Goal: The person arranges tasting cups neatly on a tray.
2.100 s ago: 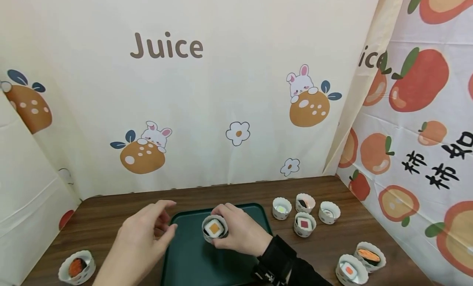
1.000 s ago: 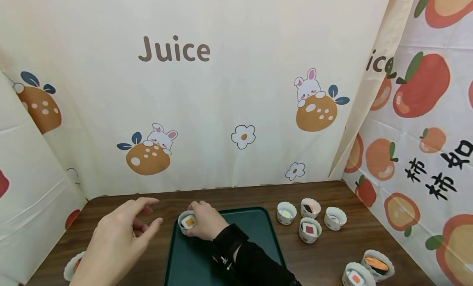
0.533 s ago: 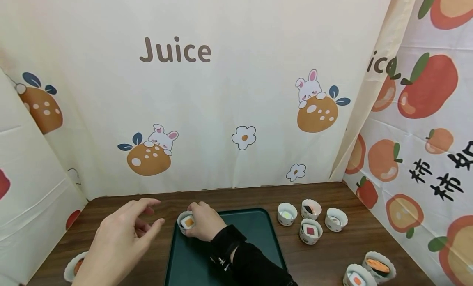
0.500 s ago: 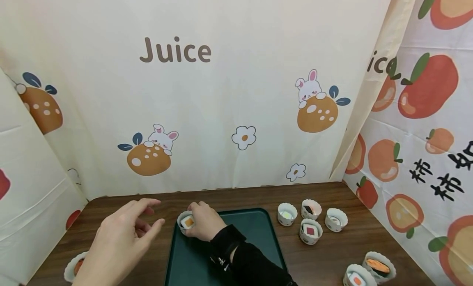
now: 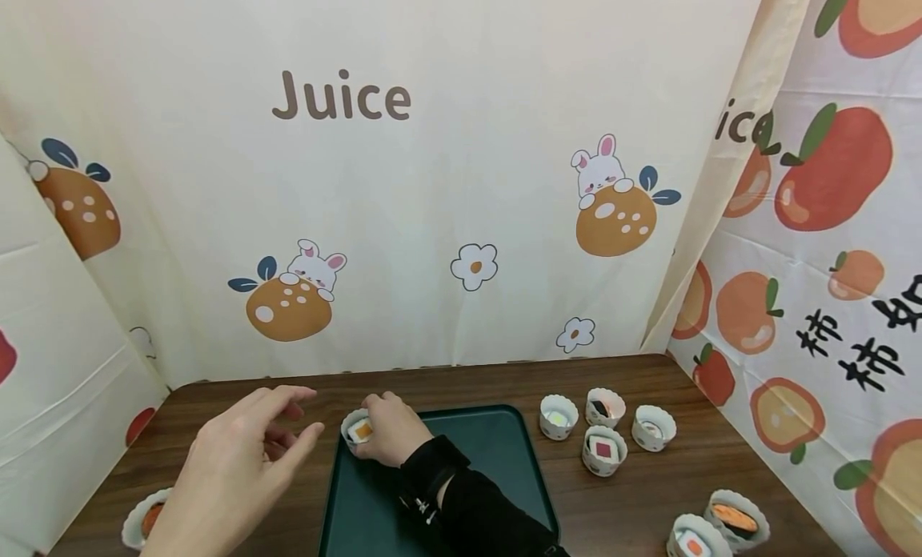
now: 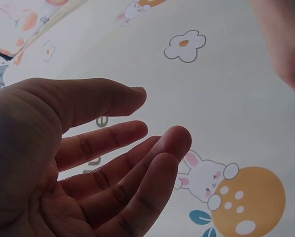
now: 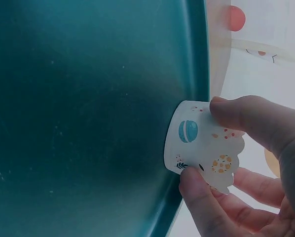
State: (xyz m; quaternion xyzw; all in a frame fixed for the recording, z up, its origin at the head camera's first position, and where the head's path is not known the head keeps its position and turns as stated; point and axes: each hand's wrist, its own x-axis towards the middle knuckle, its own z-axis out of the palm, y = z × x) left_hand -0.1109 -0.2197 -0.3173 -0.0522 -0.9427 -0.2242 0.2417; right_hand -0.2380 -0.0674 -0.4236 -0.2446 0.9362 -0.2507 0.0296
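My right hand (image 5: 394,430) pinches a scalloped white paper cup (image 7: 199,140) between thumb and fingers, at the far left corner of a dark green tray (image 5: 497,477). Inside the cup lies a sushi piece (image 5: 359,431) with white rice and a yellow-orange centre. In the right wrist view the cup's base meets the tray near its raised edge. My left hand (image 5: 241,469) hovers left of the tray, fingers loosely bent and holding nothing; the left wrist view shows the same hand (image 6: 103,158) with bare fingers. Below it, a cup with orange sushi (image 5: 140,525) is partly covered by that hand.
Several paper cups stand right of the tray, among them one with red-centred sushi (image 5: 603,450) and a cup (image 5: 654,428) at the group's right. Nearer, a cup with orange-topped sushi (image 5: 736,518) touches another cup (image 5: 697,538). A printed curtain (image 5: 403,189) hangs behind the table.
My right hand has carried the cup from above the tray's middle leftward to its far left corner, then shifted slightly more left. My left hand has moved a little left and stays free.
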